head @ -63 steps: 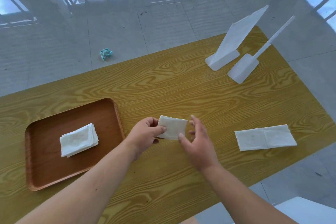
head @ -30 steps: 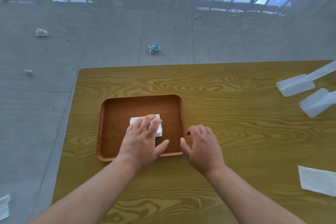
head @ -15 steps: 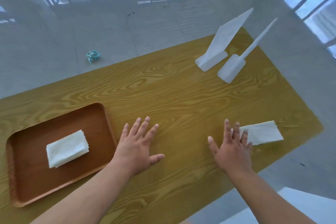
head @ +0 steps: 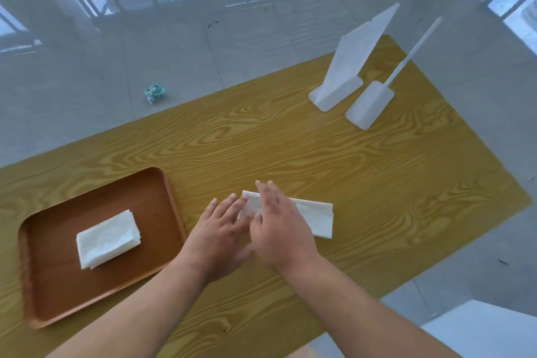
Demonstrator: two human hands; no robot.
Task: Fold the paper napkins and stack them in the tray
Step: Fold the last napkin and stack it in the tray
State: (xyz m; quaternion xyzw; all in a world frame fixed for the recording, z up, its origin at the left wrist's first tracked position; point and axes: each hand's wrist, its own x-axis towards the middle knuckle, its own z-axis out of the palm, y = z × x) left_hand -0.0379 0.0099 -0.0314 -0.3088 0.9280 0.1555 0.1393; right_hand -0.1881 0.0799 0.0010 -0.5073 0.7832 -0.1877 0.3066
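head view: unfolded paper napkin (head: 315,216) lies under both flat, splayed hands (left hand (head: 219,234), right hand (head: 280,229)), holding nothing.

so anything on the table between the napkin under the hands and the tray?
Nothing visible. The unfolded napkin lies flat under both hands, just right of the tray; only bare tabletop separates them. The two white stands sit far back right, off that path. The tray's folded stack is uncovered.
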